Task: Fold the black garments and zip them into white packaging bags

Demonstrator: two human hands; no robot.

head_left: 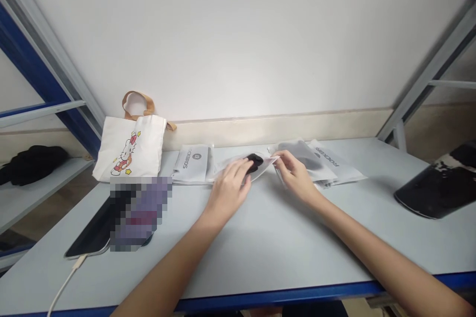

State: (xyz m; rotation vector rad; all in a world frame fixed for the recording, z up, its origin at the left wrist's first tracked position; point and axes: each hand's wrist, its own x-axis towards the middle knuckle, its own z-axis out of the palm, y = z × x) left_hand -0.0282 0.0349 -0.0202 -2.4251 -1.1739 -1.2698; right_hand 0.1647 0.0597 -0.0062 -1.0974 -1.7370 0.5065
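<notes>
My left hand [227, 189] grips a translucent plastic bag [232, 168] from the near side, its fingers pressed on the film beside a dark soft item [255, 162] inside. My right hand [293, 176] pinches the bag's right end between thumb and fingers. Both hands are just above the pale grey table [282, 242]. A white ROCKBROS packet [193, 163] lies left of my left hand. More white ROCKBROS packets [323, 163] lie in an overlapping pile right of my right hand, with a grey item showing through.
A white cartoon-print tote bag [128, 146] with tan handles stands at the back left. A phone [89, 228] with a white cable [69, 280] lies at front left, partly under a pixelated patch [139, 213]. A dark glossy object [439, 190] sits at right. Black cloth [33, 164] lies on a side shelf.
</notes>
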